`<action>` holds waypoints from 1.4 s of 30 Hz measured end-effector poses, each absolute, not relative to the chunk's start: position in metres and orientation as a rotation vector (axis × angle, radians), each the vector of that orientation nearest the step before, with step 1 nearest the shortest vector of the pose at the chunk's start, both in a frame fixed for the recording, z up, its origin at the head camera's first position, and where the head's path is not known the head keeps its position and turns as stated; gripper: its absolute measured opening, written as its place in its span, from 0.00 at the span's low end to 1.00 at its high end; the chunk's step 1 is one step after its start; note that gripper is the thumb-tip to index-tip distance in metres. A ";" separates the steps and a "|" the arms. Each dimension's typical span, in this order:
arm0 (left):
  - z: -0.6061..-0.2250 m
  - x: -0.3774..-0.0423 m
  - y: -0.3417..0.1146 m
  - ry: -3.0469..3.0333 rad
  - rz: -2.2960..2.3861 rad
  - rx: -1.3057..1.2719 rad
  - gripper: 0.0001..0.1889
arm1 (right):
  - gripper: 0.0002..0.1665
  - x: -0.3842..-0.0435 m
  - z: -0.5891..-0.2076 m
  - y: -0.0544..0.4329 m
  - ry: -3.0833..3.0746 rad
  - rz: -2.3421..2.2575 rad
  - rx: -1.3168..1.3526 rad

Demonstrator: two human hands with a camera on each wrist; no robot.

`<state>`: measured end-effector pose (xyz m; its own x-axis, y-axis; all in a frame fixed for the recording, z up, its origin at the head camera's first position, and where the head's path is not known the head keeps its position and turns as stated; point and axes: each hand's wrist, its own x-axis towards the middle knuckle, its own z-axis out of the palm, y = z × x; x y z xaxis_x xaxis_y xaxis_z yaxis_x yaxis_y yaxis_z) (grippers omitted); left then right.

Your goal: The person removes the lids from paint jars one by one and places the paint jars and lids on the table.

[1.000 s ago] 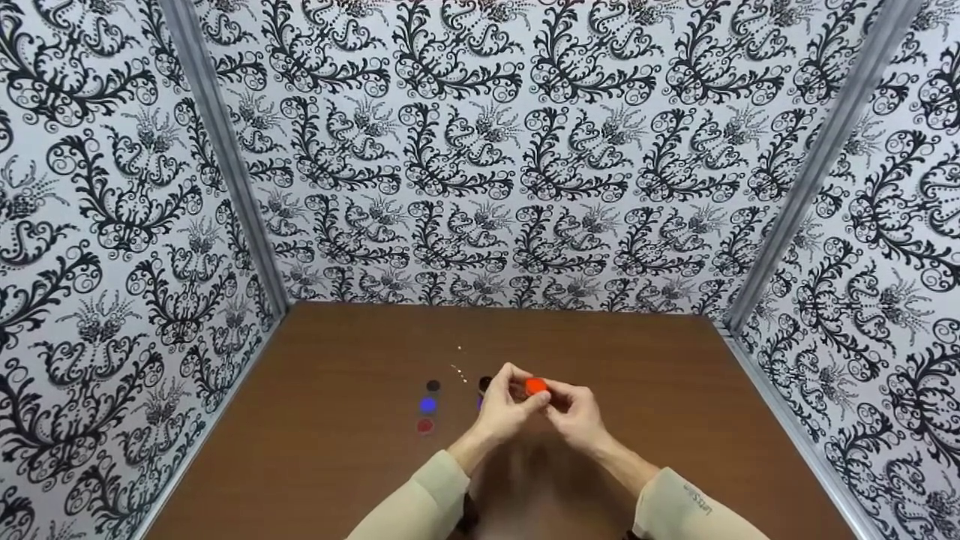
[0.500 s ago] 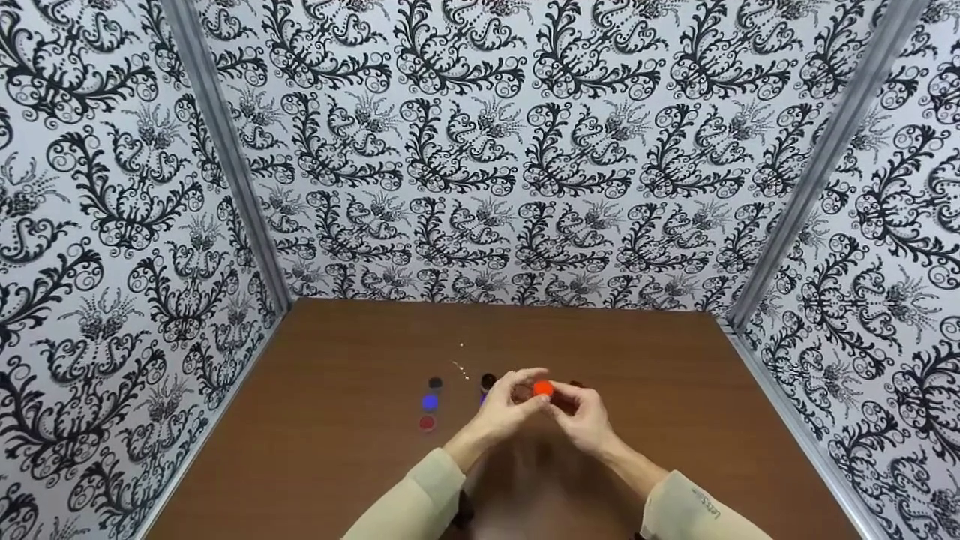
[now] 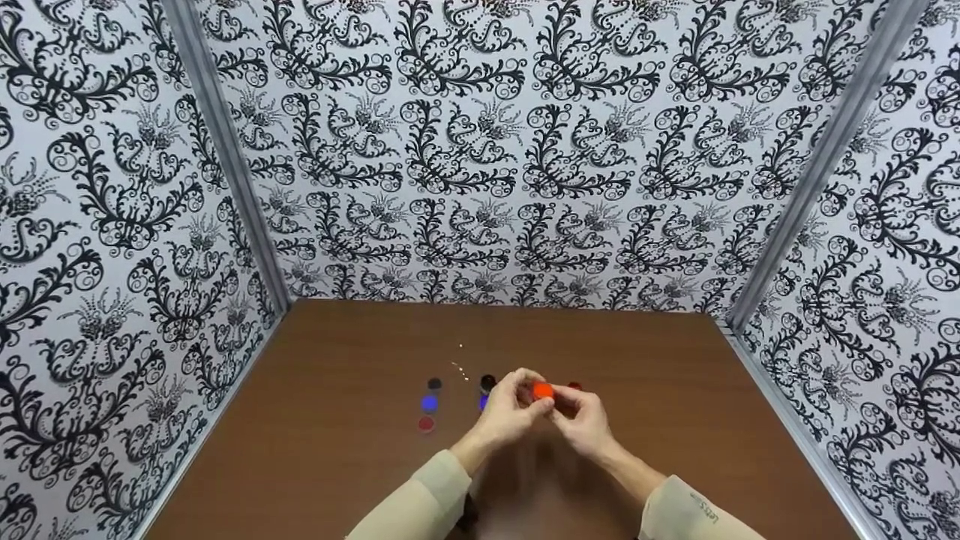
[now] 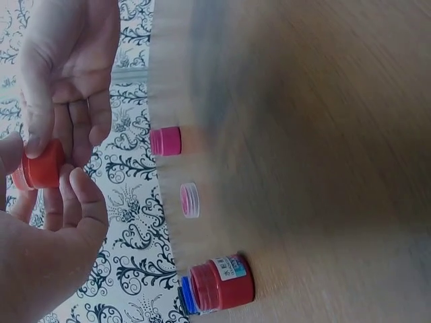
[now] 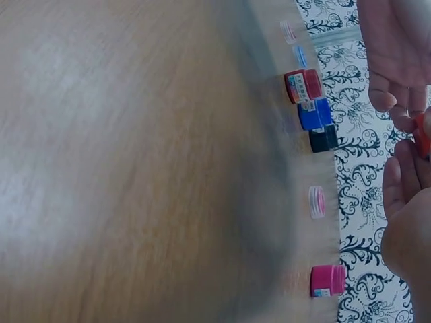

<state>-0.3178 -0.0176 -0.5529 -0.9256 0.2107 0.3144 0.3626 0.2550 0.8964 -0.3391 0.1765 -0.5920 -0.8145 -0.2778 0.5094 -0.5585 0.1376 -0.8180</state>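
Observation:
In the head view both hands meet over the table around a small orange paint jar [image 3: 542, 391]. My left hand [image 3: 510, 409] pinches it from the left, and my right hand [image 3: 585, 424] holds it from the right. The left wrist view shows the orange jar [image 4: 44, 166] on its side in that view, with fingers and thumbs of both hands about it. Below and beyond the hands, a pink paint jar [image 4: 166, 141], a pink-centred clear lid [image 4: 190, 200] and a red paint jar [image 4: 229, 282] with a bare threaded neck stand on the table.
Left of the hands lie a black lid [image 3: 434, 384], a blue lid [image 3: 429, 403] and a red lid [image 3: 426, 424] in a column. A blue jar [image 5: 314, 114] and a black jar [image 5: 324, 138] stand beside the red one. Patterned walls [image 3: 480, 150] enclose the brown table [image 3: 337, 465].
Both hands have shifted slightly right with the orange jar. The fingers of my left hand straightened half a second ago and are now bent round the jar again.

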 end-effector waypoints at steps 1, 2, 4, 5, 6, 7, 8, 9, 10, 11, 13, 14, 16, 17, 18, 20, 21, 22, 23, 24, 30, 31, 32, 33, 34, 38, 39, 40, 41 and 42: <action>-0.553 -0.318 -0.017 -2.382 -1.756 -0.532 0.15 | 0.19 -0.339 -0.592 0.176 -2.179 1.738 0.809; -0.554 -0.319 -0.016 -2.380 -1.751 -0.517 0.15 | 0.19 -0.338 -0.591 0.175 -2.179 1.738 0.795; -0.553 -0.319 -0.014 -2.366 -1.747 -0.493 0.16 | 0.19 -0.338 -0.591 0.173 -2.172 1.734 0.774; -0.553 -0.318 -0.014 -2.360 -1.742 -0.482 0.17 | 0.19 -0.337 -0.590 0.172 -2.165 1.739 0.761; -0.552 -0.318 -0.013 -2.356 -1.731 -0.474 0.17 | 0.19 -0.337 -0.590 0.171 -2.155 1.744 0.753; -0.551 -0.318 -0.013 -2.354 -1.719 -0.467 0.18 | 0.19 -0.336 -0.590 0.170 -2.148 1.746 0.745; -0.550 -0.318 -0.013 -2.352 -1.709 -0.461 0.18 | 0.18 -0.336 -0.590 0.169 -2.142 1.746 0.739; -0.550 -0.318 -0.012 -2.350 -1.703 -0.458 0.19 | 0.18 -0.336 -0.589 0.168 -2.136 1.747 0.735; -0.549 -0.318 -0.012 -2.350 -1.696 -0.453 0.19 | 0.18 -0.335 -0.589 0.168 -2.132 1.747 0.729; -0.549 -0.318 -0.013 -2.351 -1.692 -0.450 0.19 | 0.18 -0.335 -0.589 0.167 -2.127 1.751 0.724; -0.549 -0.319 -0.013 -2.355 -1.688 -0.450 0.19 | 0.18 -0.335 -0.588 0.168 -2.130 1.738 0.721; -0.549 -0.319 -0.013 -2.354 -1.691 -0.452 0.18 | 0.18 -0.335 -0.588 0.168 -2.133 1.735 0.718; -0.549 -0.320 -0.014 -2.358 -1.691 -0.456 0.18 | 0.18 -0.335 -0.588 0.170 -2.138 1.737 0.710; -0.549 -0.320 -0.015 -2.358 -1.690 -0.459 0.17 | 0.19 -0.335 -0.588 0.170 -2.140 1.746 0.705; -0.550 -0.320 -0.015 -2.353 -1.687 -0.467 0.17 | 0.19 -0.335 -0.588 0.171 -2.144 1.747 0.701; -0.550 -0.321 -0.016 -2.352 -1.680 -0.467 0.16 | 0.20 -0.335 -0.588 0.173 -2.146 1.752 0.702; -0.550 -0.321 -0.017 -2.350 -1.670 -0.466 0.15 | 0.20 -0.335 -0.588 0.174 -2.146 1.756 0.700; -0.550 -0.321 -0.018 -2.346 -1.653 -0.469 0.15 | 0.20 -0.336 -0.588 0.175 -2.142 1.765 0.698; -0.550 -0.321 -0.019 -2.342 -1.636 -0.469 0.15 | 0.20 -0.336 -0.588 0.176 -2.140 1.766 0.696; -0.550 -0.322 -0.019 -2.338 -1.620 -0.467 0.15 | 0.20 -0.336 -0.588 0.177 -2.139 1.758 0.691; -0.552 -0.322 -0.022 -2.332 -1.529 -0.429 0.15 | 0.21 -0.339 -0.586 0.183 -2.123 1.740 0.588; -0.552 -0.321 -0.022 -2.335 -1.519 -0.423 0.14 | 0.21 -0.339 -0.584 0.184 -2.120 1.745 0.571; -0.552 -0.321 -0.022 -2.338 -1.510 -0.417 0.14 | 0.20 -0.340 -0.584 0.185 -2.116 1.742 0.560; -0.552 -0.321 -0.022 -2.342 -1.500 -0.411 0.14 | 0.20 -0.340 -0.583 0.185 -2.109 1.738 0.557; -0.552 -0.320 -0.022 -2.344 -1.495 -0.407 0.14 | 0.20 -0.340 -0.582 0.186 -2.103 1.735 0.557; -0.553 -0.318 -0.019 -2.348 -1.465 -0.387 0.14 | 0.19 -0.342 -0.581 0.189 -2.080 1.708 0.586; -0.555 -0.318 -0.018 -2.344 -1.456 -0.390 0.14 | 0.19 -0.342 -0.581 0.190 -2.074 1.700 0.592; -0.558 -0.318 -0.017 -2.329 -1.440 -0.405 0.14 | 0.19 -0.343 -0.582 0.191 -2.073 1.693 0.593; -0.560 -0.318 -0.016 -2.319 -1.427 -0.417 0.14 | 0.19 -0.343 -0.583 0.193 -2.075 1.683 0.591; -0.563 -0.318 -0.016 -2.308 -1.415 -0.435 0.14 | 0.19 -0.343 -0.585 0.194 -2.075 1.672 0.589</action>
<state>-0.3181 -0.0159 -0.5632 -0.8729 0.0556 0.4846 0.4572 0.4399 0.7729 -0.3433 0.1940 -0.5845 -0.8268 -0.0686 0.5583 -0.5602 0.1914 -0.8060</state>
